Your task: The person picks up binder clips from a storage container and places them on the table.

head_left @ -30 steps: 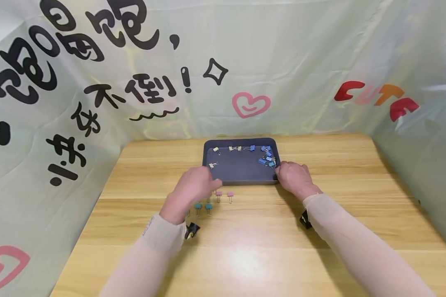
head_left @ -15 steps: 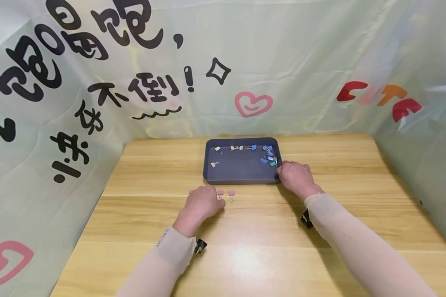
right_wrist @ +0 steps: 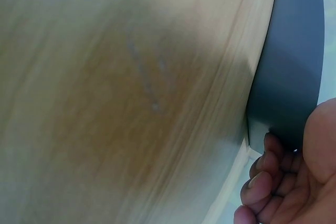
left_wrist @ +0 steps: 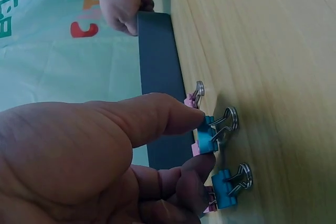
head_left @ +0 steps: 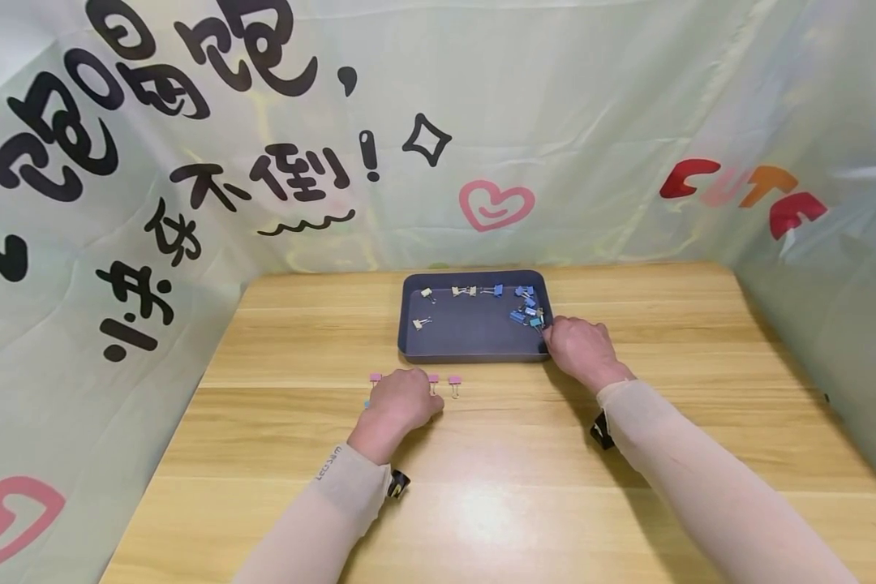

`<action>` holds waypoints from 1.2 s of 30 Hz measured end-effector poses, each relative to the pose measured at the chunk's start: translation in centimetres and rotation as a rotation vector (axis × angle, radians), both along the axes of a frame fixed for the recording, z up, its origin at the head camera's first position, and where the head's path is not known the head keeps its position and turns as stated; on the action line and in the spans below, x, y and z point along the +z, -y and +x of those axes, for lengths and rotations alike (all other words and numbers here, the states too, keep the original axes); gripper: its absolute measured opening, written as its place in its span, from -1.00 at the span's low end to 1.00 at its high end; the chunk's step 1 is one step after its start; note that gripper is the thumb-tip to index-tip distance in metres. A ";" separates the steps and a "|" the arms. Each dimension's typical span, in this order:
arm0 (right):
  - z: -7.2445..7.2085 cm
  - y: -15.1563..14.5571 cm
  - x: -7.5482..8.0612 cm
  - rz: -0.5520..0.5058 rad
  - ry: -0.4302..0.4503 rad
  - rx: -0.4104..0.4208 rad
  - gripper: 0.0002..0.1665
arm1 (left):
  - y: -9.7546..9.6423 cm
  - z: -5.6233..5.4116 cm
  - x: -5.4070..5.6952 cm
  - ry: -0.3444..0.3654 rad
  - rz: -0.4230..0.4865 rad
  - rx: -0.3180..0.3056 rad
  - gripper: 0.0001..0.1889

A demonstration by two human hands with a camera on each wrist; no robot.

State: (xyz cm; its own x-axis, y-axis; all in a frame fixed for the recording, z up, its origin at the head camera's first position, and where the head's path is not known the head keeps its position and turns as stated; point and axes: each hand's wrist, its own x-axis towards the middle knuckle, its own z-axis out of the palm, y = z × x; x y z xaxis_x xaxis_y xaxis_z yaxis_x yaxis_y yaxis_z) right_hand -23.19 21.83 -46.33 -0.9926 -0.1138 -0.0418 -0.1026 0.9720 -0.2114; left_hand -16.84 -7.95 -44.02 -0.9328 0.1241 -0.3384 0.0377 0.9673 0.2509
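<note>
My left hand [head_left: 403,399] is low over the table in front of the tray. In the left wrist view, its thumb and a finger pinch a teal binder clip [left_wrist: 207,136]. Another teal binder clip [left_wrist: 224,189] stands beside it, below the fingers. Pink binder clips stand in a row behind, one pink clip [head_left: 456,384] showing right of the hand and another pink clip [head_left: 375,378] left of it. My right hand [head_left: 582,350] grips the near right corner of the dark blue tray [head_left: 474,345], fingers curled at its wall in the right wrist view.
Inside the tray, several blue clips [head_left: 518,316] cluster at the right end. Cream clips lie along the left and back, one cream clip [head_left: 420,324] near the left wall. A printed cloth [head_left: 569,146] hangs behind the wooden table [head_left: 628,292] and along both sides.
My left hand has come from the tray's near left edge down to the teal clips, where it stays over the last half second. The right hand has kept its place at the tray corner.
</note>
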 end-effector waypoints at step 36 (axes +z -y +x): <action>0.0 0.1 0.0 0.018 -0.005 0.000 -0.63 | -10.1 -10.6 2.4 -0.124 -0.033 -0.383 -0.77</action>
